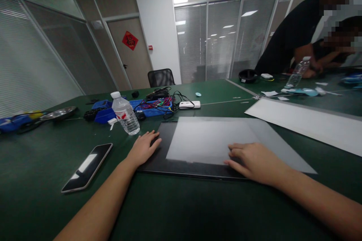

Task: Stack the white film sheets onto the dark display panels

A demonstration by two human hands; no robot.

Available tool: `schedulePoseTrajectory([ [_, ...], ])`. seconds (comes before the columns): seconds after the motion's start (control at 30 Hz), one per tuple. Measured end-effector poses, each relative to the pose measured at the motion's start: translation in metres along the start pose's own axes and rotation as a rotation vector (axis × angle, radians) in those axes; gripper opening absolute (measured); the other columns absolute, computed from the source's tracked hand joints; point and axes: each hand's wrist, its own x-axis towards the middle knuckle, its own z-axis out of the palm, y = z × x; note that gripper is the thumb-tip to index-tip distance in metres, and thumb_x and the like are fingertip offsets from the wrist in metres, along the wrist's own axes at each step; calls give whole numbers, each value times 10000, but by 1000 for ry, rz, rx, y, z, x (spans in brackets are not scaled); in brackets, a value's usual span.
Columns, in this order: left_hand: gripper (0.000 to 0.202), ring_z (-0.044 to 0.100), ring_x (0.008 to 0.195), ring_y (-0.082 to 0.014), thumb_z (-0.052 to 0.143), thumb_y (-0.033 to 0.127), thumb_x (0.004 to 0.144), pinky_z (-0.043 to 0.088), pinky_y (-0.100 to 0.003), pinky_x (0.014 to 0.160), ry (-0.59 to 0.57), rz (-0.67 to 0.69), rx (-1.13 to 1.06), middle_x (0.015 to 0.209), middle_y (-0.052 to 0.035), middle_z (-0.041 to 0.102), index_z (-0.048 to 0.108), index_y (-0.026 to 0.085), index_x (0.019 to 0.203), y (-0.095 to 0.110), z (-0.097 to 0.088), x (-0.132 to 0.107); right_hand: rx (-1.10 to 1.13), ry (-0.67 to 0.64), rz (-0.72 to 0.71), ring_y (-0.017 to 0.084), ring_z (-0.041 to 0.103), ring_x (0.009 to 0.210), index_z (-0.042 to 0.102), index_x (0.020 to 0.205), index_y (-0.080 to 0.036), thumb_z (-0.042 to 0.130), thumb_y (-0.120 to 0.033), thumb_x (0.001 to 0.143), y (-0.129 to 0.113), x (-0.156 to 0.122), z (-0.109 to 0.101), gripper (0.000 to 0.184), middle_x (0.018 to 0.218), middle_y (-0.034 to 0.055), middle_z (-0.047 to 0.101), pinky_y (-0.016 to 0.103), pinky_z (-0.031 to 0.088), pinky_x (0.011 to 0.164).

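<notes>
A flat black panel (161, 162) lies on the green table in front of me. On top of it rests a translucent white sheet (198, 135), which reaches past the panel's right side. My left hand (143, 147) touches the panel's left edge, fingers stretched and apart, holding nothing. Over the right part of the sheet lies my right hand (250, 160), its fingers spread and slightly bent, with nothing in its grasp. Close beyond my left hand stands a clear plastic water bottle (126, 115) with a white cap.
Left of my forearm lies a smartphone (87, 167). Blue trays (152, 109) with tangled wires and a white power strip (189, 104) sit beyond the panel. A white board (308, 124) is at right. Another person (288, 34) leans over the table near a second bottle (298, 71).
</notes>
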Motion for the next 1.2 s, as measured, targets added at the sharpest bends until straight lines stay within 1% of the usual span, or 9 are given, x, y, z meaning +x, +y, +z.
schedulePoseTrajectory([
  [0.17,792,296,1588,-365,329,690,1014,238,-605,1271,-23,34,-20,1696,-166,361,470,161,1586,-2,5,0,128,81,-140,322,611,1329,765,1247,-242,473,-581,1027,-5,0,7,498,1450,103,632,501,545,1068],
  [0.33,880,194,1616,-354,408,723,980,177,-619,1285,-95,111,7,1743,-133,201,279,207,1681,3,6,-3,158,118,-215,350,602,1334,733,1331,-236,556,-546,999,-8,1,10,487,1463,122,618,558,507,1102],
  [0.5,831,182,1618,-341,433,722,969,154,-609,1292,-148,123,0,1748,-100,187,352,264,1657,8,1,-5,248,115,-343,248,661,1227,722,1339,-283,514,-483,1038,-1,1,3,416,1367,63,691,464,519,1077],
  [0.57,790,181,1621,-324,410,700,982,143,-599,1295,-164,105,-25,1751,-98,197,382,268,1643,8,-1,-4,205,183,-234,244,660,1217,714,1351,-262,457,-487,1055,16,1,1,451,1351,69,699,466,515,1075],
  [0.67,764,208,1618,-320,428,665,977,152,-606,1291,-164,87,-58,1746,-121,234,428,245,1615,8,-2,-3,30,295,153,323,665,1188,725,1333,-204,416,-545,1037,57,0,1,547,1335,123,699,550,528,1025],
  [0.8,742,255,1607,-327,493,606,944,168,-615,1287,-126,99,-67,1718,-148,318,471,216,1576,7,-1,-3,-104,170,620,388,718,905,801,1162,-184,384,-652,991,115,-8,3,650,1038,186,764,555,564,745],
  [0.9,700,279,1600,-315,492,509,934,179,-592,1295,-107,97,-74,1703,-144,358,484,196,1560,4,2,-1,-26,104,610,354,723,889,815,1107,-211,392,-638,990,131,-11,4,613,999,146,774,508,557,748],
  [1.07,667,359,1571,-291,469,305,849,239,-532,1300,-43,72,-110,1667,-88,446,540,208,1506,-5,9,3,85,158,465,316,724,974,766,1261,-202,406,-633,993,124,-5,11,623,1123,111,774,490,556,865],
  [1.2,640,440,1526,-308,456,405,892,305,-498,1281,2,53,-155,1616,-123,519,565,161,1474,-7,11,5,179,165,440,295,704,1082,705,1369,-212,415,-614,1005,140,-4,18,616,1259,101,736,472,539,962],
])
